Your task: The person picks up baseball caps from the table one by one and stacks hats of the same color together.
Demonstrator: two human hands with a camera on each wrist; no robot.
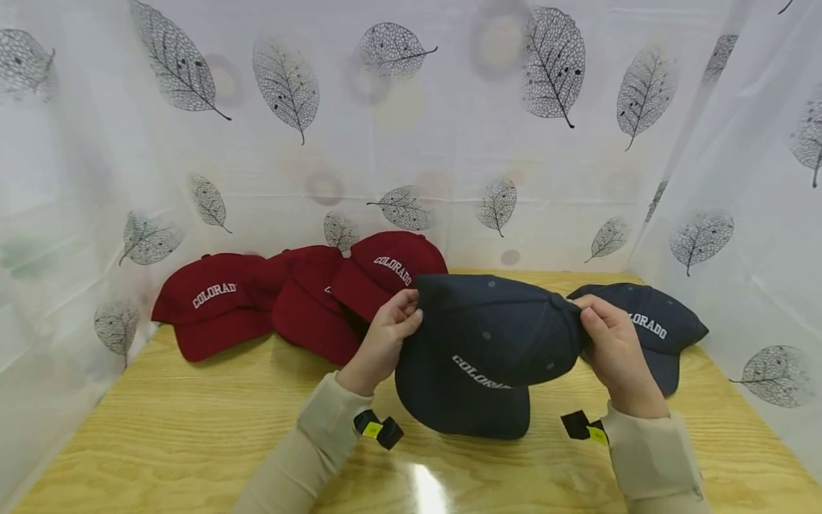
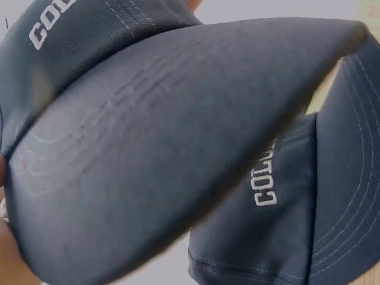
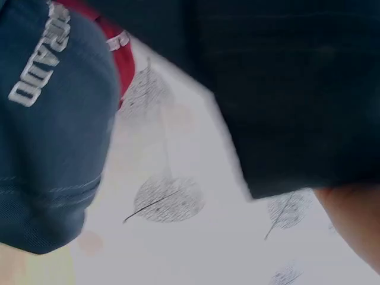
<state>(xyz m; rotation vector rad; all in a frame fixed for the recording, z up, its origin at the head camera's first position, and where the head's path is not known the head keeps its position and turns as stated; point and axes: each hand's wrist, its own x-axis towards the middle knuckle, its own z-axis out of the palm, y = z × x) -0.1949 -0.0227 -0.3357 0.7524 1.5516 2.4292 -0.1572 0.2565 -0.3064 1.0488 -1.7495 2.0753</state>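
A navy baseball cap with white COLORADO lettering is held tilted over the table, between both hands. At its left edge, the left hand pinches the fabric with thumb and fingers. The right hand grips the opposite end of the crown. Its brim points down toward the near side; in the left wrist view the brim fills much of the picture. Dark navy fabric spans the upper right of the right wrist view, close to the hand.
Three red COLORADO caps, among them a leftmost one, overlap in a row at the back left. Another navy cap lies behind the right hand. The wooden table is enclosed by a leaf-print curtain.
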